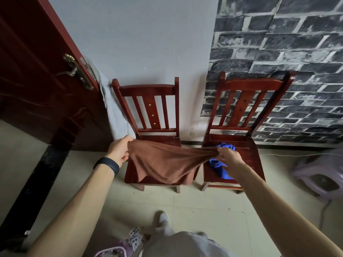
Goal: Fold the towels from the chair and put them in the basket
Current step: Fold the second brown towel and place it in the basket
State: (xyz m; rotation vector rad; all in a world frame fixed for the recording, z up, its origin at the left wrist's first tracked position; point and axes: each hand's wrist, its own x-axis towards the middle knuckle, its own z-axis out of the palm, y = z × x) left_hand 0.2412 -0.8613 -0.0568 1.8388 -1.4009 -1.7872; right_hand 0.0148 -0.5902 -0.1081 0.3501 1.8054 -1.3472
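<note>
Left grip and right grip pinch the brown towel stretched between them; the first fold probably needs its corners joined.

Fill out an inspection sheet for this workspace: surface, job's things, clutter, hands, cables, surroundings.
Surface: left chair and right chair side by side against the wall.
Job's things: brown towel stretched between both hands over the left chair; blue towel crumpled on the right chair's seat; basket not clearly seen.
Clutter: playing cards on the floor near the person's feet.
Hands: left hand grips one towel end; right hand grips the other.
Cables: pale cord on the floor beside the right chair.
Surroundings: dark red door, brick-pattern wall, purple stool.
</note>
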